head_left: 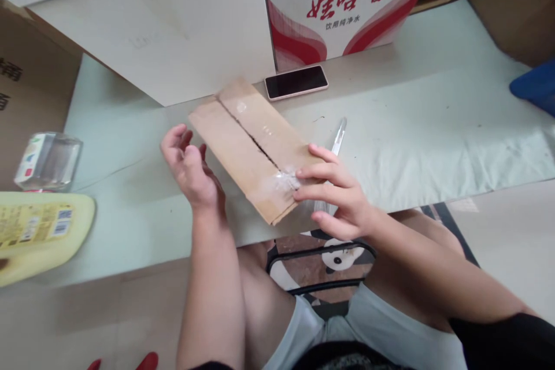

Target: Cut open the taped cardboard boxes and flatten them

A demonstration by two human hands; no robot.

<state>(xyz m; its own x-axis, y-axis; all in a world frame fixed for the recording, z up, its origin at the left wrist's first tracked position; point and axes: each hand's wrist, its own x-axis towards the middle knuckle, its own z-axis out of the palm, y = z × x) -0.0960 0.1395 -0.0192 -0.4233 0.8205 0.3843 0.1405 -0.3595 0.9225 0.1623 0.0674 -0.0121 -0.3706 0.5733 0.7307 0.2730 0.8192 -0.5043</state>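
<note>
A flat brown cardboard box (255, 144) with a dark seam along its top sits over the table in front of me. Clear tape (281, 182) crosses the near end of that seam, wrinkled and shiny. My right hand (336, 191) rests spread fingertips on the tape and the box's right end, its thumb apart below. My left hand (191, 167) is off the box's left side, fingers loosely curled and apart, holding nothing. Partly covered by my right hand is a slim, silvery knife-like tool (339, 137), whose lower end is hard to make out.
Behind the box stand a large white carton (173, 29) and a red-and-white carton (342, 11). A phone (296, 82) lies before them. At left are a clear bottle (58, 159) and a yellow bottle (56, 231). Something blue (535, 87) sits at the right edge.
</note>
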